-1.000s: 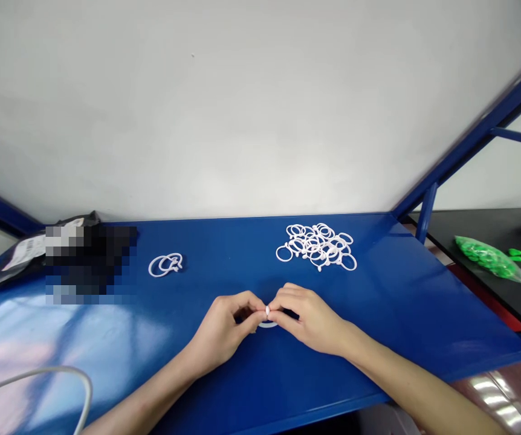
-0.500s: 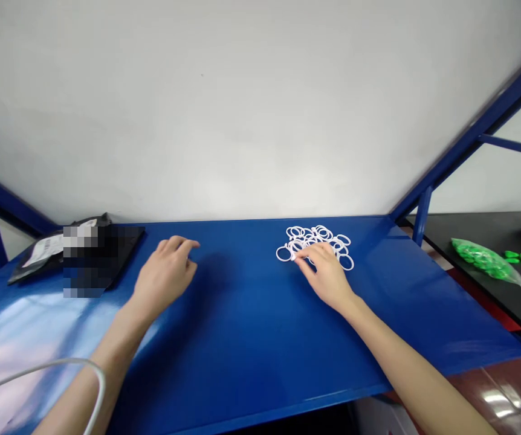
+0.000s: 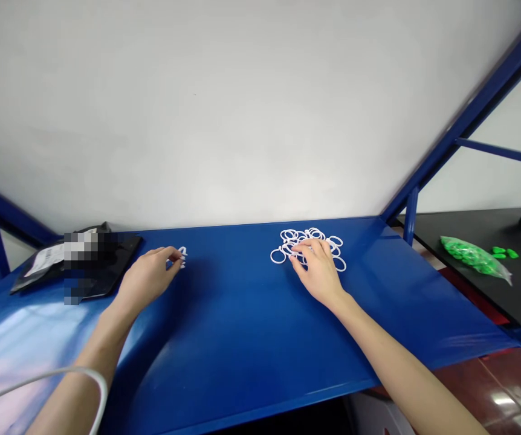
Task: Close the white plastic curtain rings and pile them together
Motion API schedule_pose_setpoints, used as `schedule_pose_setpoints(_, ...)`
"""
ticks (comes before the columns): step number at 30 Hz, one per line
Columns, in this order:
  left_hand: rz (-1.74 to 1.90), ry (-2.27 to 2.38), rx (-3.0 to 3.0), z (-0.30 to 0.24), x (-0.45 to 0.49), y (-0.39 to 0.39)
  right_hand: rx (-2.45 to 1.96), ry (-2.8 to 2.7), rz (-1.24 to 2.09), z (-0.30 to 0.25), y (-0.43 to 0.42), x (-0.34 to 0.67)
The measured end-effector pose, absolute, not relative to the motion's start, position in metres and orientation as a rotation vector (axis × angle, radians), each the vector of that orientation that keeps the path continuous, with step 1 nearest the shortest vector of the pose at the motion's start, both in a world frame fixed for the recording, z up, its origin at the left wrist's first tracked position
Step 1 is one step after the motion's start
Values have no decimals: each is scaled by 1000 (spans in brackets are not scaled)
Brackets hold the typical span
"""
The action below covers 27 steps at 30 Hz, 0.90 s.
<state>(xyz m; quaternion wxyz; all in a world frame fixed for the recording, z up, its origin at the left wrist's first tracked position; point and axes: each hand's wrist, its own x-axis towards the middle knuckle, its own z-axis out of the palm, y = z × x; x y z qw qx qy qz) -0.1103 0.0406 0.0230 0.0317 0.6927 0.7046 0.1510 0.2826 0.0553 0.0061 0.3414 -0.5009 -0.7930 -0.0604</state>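
Observation:
My left hand (image 3: 145, 281) reaches to the back left of the blue shelf (image 3: 242, 326). Its thumb and forefinger are pinched on a white ring (image 3: 181, 253) of a small joined group that is mostly hidden under the fingers. My right hand (image 3: 317, 272) lies on the near side of a heap of several loose white rings (image 3: 288, 238). Its fingers are spread and bent, with the tips on the rings. I cannot see a ring lifted out of the heap.
A black packet with a white label (image 3: 52, 260) lies at the far left beside a blurred patch. A white cable (image 3: 61, 377) curves over my left forearm. Blue frame struts (image 3: 446, 151) rise at the right. A bag of green parts (image 3: 471, 254) sits on a black table beyond.
One second ago both hands held one ring together at the shelf's middle. They have parted: the left went to the small group at the left, the right to the heap.

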Motion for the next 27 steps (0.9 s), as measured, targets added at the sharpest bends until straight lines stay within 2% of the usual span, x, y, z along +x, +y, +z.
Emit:
schedule_pose_setpoints(4,756,2101,1817,39,-100,35,-1268,-2098,-97,9,49,279)
schedule_pose_setpoints(12,1153,1603,1437,48,-78,26,-1171,-2192,49,12,36,269)
schedule_pose_setpoints(19,1188,1323,1306,35,-49,21,-1088,-2254,296,11,28,262)
schedule_pose_setpoints(27,893,884,1299,19,3,-10,-957,-2253,926,10,15,247)
